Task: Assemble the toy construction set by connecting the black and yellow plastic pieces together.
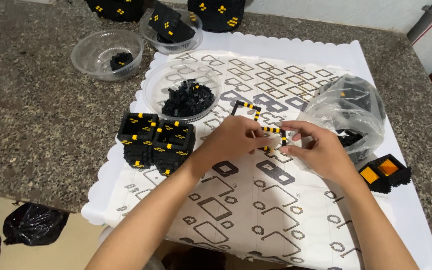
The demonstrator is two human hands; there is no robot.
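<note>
A speckled stone counter (pixel 31 125) carries a white patterned sheet (pixel 276 220) with scalloped edges, laid toward the counter's near edge. Near the sheet's right edge sits a crumpled clear plastic bag (pixel 346 112) with black pieces inside. At the sheet's far left corner stands a clear round dish (pixel 182 90) heaped with small black bricks, and two more clear bowls (pixel 107 52) lie beyond it toward the counter's far edge. Two black box-shaped brick builds with yellow dots (pixel 156 142) stand side by side at the sheet's left edge. A small black and orange block (pixel 385 172) rests at the right edge.

Over the middle of the sheet, the left hand (pixel 231 140) and right hand (pixel 318 150) meet, fingers closed in a pinch on a small black and yellow brick frame (pixel 273 139). Another such frame (pixel 246 107) lies just beyond.

Judging by the grip, pressing evenly from both sides, with the thin frame supported underneath, would seat the pieces without bending or snapping it apart.
</note>
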